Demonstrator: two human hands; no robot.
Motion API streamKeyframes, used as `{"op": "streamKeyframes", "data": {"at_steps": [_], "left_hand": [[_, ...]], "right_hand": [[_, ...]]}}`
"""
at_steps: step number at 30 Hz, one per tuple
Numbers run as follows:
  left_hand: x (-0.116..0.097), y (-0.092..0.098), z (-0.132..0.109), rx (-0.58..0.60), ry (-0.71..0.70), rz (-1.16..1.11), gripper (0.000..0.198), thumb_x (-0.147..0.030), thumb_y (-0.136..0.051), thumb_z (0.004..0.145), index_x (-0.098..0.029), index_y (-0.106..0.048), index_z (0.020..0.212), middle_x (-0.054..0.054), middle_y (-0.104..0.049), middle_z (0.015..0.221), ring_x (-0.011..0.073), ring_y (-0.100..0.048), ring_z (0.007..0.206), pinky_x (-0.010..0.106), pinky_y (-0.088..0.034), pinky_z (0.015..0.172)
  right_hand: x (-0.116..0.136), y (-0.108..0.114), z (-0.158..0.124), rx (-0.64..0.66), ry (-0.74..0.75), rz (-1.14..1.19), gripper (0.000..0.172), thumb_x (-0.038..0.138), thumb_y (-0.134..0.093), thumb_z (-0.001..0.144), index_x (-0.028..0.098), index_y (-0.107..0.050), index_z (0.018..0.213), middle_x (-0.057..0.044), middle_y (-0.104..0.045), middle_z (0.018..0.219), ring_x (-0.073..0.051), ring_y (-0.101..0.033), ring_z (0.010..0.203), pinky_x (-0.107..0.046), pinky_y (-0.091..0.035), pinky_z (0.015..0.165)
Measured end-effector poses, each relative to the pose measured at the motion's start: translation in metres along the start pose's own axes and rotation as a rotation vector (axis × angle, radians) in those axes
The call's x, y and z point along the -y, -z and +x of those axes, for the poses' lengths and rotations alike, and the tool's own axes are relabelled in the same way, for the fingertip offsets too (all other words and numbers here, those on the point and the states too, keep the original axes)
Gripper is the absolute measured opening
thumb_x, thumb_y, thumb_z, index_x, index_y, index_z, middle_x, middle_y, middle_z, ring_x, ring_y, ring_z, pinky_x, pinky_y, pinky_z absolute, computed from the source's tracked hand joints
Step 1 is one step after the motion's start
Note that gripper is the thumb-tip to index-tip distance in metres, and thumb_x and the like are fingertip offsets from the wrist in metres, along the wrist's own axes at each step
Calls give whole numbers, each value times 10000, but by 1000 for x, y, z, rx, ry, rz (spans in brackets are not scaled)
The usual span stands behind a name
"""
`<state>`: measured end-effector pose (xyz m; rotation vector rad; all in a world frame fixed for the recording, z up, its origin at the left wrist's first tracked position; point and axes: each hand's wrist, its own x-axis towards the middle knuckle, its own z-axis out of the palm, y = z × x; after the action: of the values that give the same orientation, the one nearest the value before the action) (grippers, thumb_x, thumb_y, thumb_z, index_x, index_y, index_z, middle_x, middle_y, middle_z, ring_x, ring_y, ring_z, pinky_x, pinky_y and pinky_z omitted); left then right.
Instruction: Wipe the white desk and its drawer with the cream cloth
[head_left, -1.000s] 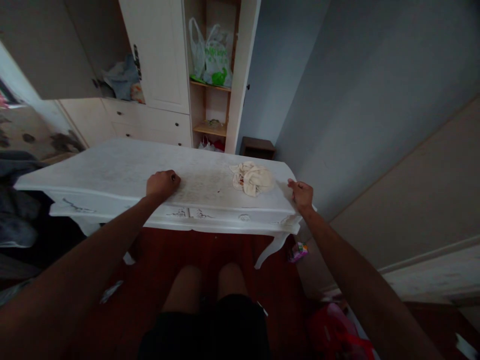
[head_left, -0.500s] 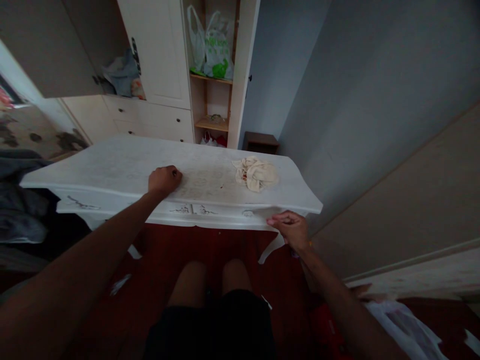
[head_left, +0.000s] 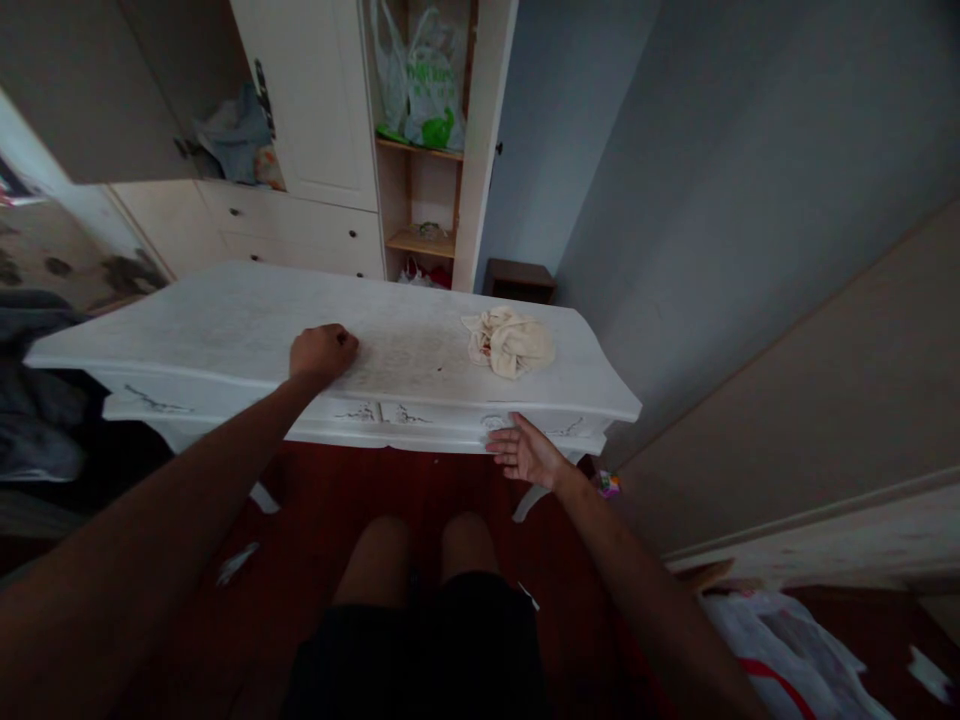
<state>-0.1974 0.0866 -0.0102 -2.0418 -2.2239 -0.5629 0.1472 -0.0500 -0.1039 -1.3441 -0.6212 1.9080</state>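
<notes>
A white carved table (head_left: 187, 335) stands in front of me. My left hand (head_left: 321, 350) rests on its top near the front edge, fingers curled into a fist, and I cannot make out anything in it. My right hand (head_left: 527, 452) is open with fingers spread, just below the tabletop at the drawer front (head_left: 450, 418), beside a small round knob. A crumpled cream cloth (head_left: 510, 340) lies on the tabletop to the right, apart from both hands.
A cream wardrobe (head_left: 315, 110) with open shelves and plastic bags (head_left: 420, 85) stands behind the table. A small dark stool (head_left: 519, 279) sits by the grey wall. Dark red floor lies under my knees. A white and red bag (head_left: 780, 655) lies at lower right.
My right hand left the table's right corner, dropped below the top edge and moved left to the drawer front, opening its fingers. My left hand stayed put.
</notes>
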Motion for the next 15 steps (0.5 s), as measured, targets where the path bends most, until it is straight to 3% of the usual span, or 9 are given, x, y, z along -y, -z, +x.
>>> {"op": "streamKeyframes", "data": {"at_steps": [3, 6, 10, 15], "left_hand": [[0, 0, 0, -3, -1, -9, 384, -345, -443, 862, -173, -746, 1022, 174, -741, 1038, 331, -673, 973, 388, -493, 789], [0, 0, 0, -7, 2, -12, 378, -341, -448, 858, -171, -748, 1013, 177, -742, 1029, 333, -673, 964, 393, -493, 780], [3, -2, 2, -17, 12, -41, 369, -354, -464, 848, -171, -750, 992, 169, -745, 1029, 329, -674, 967, 380, -492, 767], [5, -4, 4, -31, 22, -61, 362, -358, -472, 842, -176, -753, 977, 155, -749, 1026, 319, -678, 962, 367, -490, 764]], "right_hand": [[2, -13, 12, 25, -18, 138, 445, 504, -423, 976, 118, -644, 961, -69, -716, 786, -116, -607, 563, -229, -437, 503], [-1, -23, 19, -35, 9, 241, 292, 371, -530, 951, 114, -641, 868, 18, -608, 539, -62, -472, 411, -173, -352, 427], [-8, -29, 20, -24, 67, 298, 305, 382, -556, 915, 143, -603, 733, 114, -336, 340, -46, -249, 309, -166, -226, 344], [-18, -32, 12, -25, 70, 322, 292, 371, -584, 858, 166, -565, 651, 125, -277, 311, -43, -169, 302, -166, -168, 308]]}}
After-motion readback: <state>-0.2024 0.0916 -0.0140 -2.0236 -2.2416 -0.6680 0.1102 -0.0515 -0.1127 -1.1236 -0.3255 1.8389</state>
